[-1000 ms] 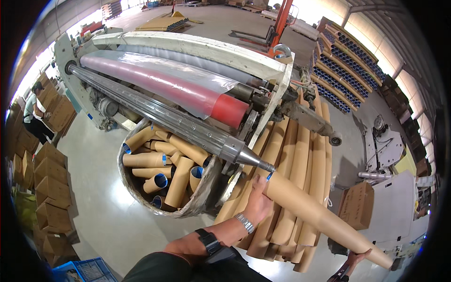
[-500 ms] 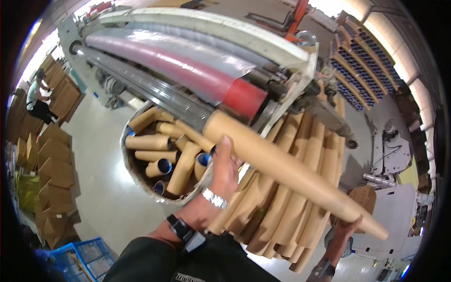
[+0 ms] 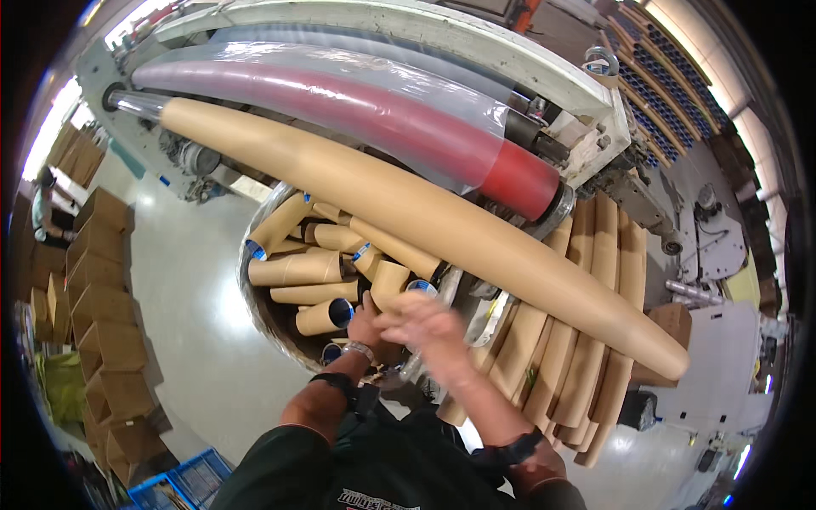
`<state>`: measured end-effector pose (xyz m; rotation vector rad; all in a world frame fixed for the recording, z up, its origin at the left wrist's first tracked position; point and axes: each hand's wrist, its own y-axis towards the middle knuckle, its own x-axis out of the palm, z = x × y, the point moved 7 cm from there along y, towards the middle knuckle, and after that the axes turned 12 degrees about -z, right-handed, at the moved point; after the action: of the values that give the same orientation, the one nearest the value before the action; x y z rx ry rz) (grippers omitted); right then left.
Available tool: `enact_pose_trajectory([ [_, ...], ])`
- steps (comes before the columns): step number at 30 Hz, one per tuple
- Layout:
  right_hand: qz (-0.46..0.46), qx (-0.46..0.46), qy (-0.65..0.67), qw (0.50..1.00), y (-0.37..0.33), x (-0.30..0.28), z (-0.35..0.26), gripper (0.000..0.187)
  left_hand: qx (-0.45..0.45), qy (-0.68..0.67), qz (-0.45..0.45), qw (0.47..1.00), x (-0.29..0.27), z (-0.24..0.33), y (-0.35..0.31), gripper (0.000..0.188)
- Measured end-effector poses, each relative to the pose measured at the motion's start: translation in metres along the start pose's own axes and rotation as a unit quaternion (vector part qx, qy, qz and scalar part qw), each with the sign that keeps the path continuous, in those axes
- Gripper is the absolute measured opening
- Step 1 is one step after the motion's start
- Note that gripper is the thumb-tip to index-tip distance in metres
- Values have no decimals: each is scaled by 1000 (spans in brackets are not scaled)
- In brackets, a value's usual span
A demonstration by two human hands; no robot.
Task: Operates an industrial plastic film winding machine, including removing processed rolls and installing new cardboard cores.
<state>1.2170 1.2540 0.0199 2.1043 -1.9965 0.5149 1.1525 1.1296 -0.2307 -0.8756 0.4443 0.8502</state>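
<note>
A long brown cardboard tube point(image 3: 408, 217) lies across the view, over a bare metal shaft point(image 3: 136, 104) that shows at its left end. My left hand point(image 3: 364, 325) reaches down into a round bin point(image 3: 253, 319) of short cardboard tubes. Its fingers are beside a short tube point(image 3: 389, 285), partly hidden, and I cannot tell whether they grip it. My right hand point(image 3: 425, 327) is blurred by motion over the bin's near right side, fingers loosely apart with nothing visible in them. Neither hand touches the long tube.
Behind the tube, a machine frame point(image 3: 408, 38) carries a red roll point(image 3: 523, 178) partly covered with clear film. Several long tubes point(image 3: 565, 374) are stacked at the right. Cardboard boxes point(image 3: 110, 344) line the left, with a blue crate point(image 3: 191, 480) nearer and a person point(image 3: 47, 208) behind.
The long tube has slid leftward along the shaft, covering most of it. Both hands have let go of it. My left hand has dropped into the bin; my right has swung left over it.
</note>
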Motion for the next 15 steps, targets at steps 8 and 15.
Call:
enact_pose_trajectory([
  [8, 74, 102, -166, 978, 0, -2, 61, 74, 285, -235, -175, 913, -145, 80, -108, 97],
  [15, 42, -10, 109, 993, -47, 9, 29, 81, 367, -34, -327, 870, -214, 183, -151, 79],
])
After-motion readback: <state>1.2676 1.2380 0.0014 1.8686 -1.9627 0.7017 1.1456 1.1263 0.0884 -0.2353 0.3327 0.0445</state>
